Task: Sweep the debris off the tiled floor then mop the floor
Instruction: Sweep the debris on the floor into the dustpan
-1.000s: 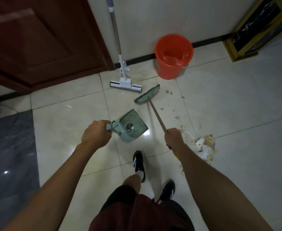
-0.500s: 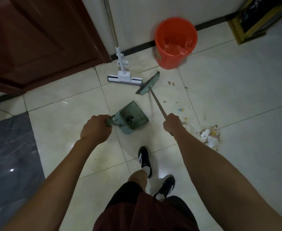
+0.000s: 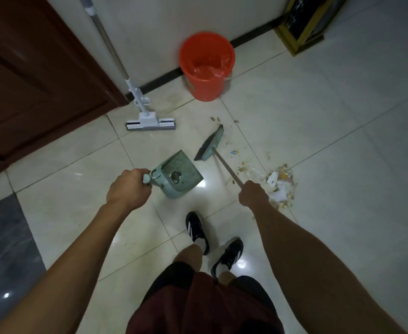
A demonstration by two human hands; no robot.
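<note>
Orange bucket [image 3: 207, 68], teal dustpan [image 3: 178, 175] (speckled), cream tiles [image 3: 318, 131]

Tiled floor [image 3: 318, 131] glossy, smooth, throwing back light. Dustpan [image 3: 177, 175] pale green plastic, matt, grimy. Broom [image 3: 210, 147] head same plastic; stick possibly wood. Bucket [image 3: 206, 66] orange plastic, thin shiny liner inside. Mop [image 3: 150, 122] pole brushed metal, head white plastic. Door [image 3: 29, 75] dark varnished wood. Debris [image 3: 280, 186] partly torn paper.
</note>
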